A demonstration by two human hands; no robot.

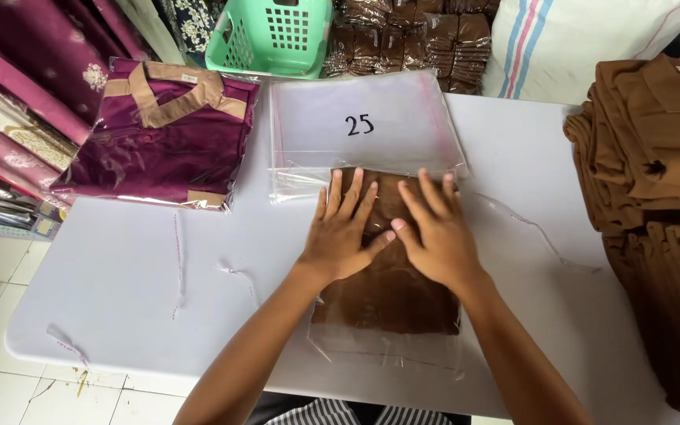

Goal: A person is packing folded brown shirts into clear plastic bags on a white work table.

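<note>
We see a folded brown garment in a clear plastic bag lying flat on the white table, its long axis running from the near table edge away from us toward the stack of empty clear plastic bags; its far end just touches or slips under that stack, though we cannot tell which.

Left of the brown packet, well apart, lies a maroon garment with tan collar trim sealed in clear plastic, and between the two a few thin peeled adhesive strips lie scattered on the table. Beyond the bag stack stands a mint-green plastic basket. To the right of the packet, near the table edge, rises a tall pile of folded brown garments. Nothing stands between us and the packet.

Our left hand and right hand both rest on the packet's far half, side by side, palms down and fingers spread flat, pressing rather than gripping; the thumbs nearly meet over its middle.
</note>
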